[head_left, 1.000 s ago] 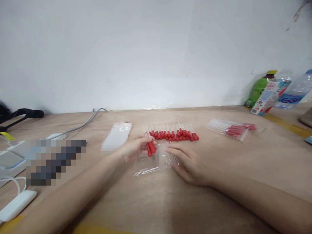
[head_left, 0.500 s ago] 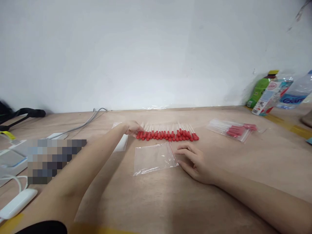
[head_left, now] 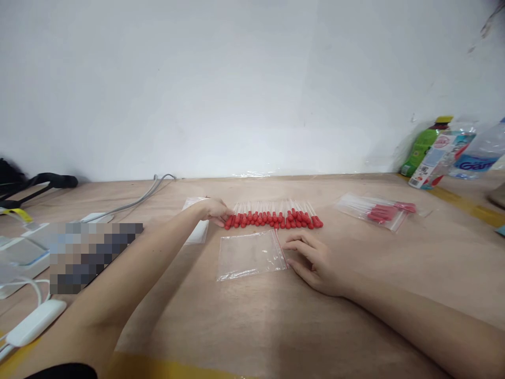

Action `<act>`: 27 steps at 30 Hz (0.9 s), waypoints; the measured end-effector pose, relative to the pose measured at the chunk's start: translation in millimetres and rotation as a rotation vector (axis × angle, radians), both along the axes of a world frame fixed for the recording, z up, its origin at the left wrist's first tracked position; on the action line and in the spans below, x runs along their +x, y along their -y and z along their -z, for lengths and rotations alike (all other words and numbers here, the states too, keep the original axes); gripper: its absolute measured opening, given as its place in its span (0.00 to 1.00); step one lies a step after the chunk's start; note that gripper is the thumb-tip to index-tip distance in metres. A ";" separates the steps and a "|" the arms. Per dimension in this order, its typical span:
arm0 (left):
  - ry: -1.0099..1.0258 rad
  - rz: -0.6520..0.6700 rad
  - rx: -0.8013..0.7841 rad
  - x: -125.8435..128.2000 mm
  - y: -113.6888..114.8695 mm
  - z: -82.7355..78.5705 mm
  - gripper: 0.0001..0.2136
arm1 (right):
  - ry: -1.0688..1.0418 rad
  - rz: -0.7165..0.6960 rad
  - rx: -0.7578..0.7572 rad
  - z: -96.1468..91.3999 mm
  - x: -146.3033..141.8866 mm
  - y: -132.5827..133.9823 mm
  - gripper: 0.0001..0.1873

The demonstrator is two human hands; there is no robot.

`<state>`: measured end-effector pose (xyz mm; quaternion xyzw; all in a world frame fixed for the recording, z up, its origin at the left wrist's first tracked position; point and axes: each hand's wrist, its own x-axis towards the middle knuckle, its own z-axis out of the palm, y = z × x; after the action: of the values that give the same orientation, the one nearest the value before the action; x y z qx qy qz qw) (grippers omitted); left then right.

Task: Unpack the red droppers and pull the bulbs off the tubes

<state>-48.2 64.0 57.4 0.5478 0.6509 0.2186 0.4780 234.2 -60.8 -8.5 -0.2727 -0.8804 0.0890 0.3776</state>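
Note:
A row of thin white sticks with red bulb-shaped heads (head_left: 272,217) lies side by side, heads toward me. My left hand (head_left: 216,211) is at the row's left end, its fingers closed on the outermost red-headed stick; the fingertips are partly hidden. In front of the row a clear zip bag (head_left: 250,257) lies flat, its red-lined edge to the right. My right hand (head_left: 315,261) rests on the table beside that edge, fingers apart, fingertips at the bag's rim.
Clear bags with red-headed sticks inside (head_left: 381,210) lie at the right. White packets (head_left: 198,233) sit under my left wrist. Bottles (head_left: 424,147) and a carton (head_left: 437,158) stand back right. A grey cable (head_left: 138,199) and a white power strip (head_left: 23,258) are at left.
My left hand has shifted slightly to the right and nearer along the row's left end, now covering the leftmost sticks' shafts. My right hand and the zip bag stay in place.

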 end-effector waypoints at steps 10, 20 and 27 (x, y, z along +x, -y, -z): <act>-0.277 -0.014 0.175 0.8 14.4 -5.0 0.08 | 0.065 -0.021 0.003 -1.8 1.9 0.5 0.14; -0.347 0.572 0.907 43.3 110.7 34.0 0.09 | 0.348 -0.149 -0.012 -14.1 -0.7 3.3 0.19; -0.217 0.299 0.580 40.3 102.3 45.9 0.17 | 0.141 0.163 0.126 -17.4 17.5 -17.3 0.12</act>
<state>-7.9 -38.4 11.5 0.7702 0.5213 0.2625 0.2571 251.7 -43.6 8.9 -0.3249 -0.8835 -0.0168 0.3371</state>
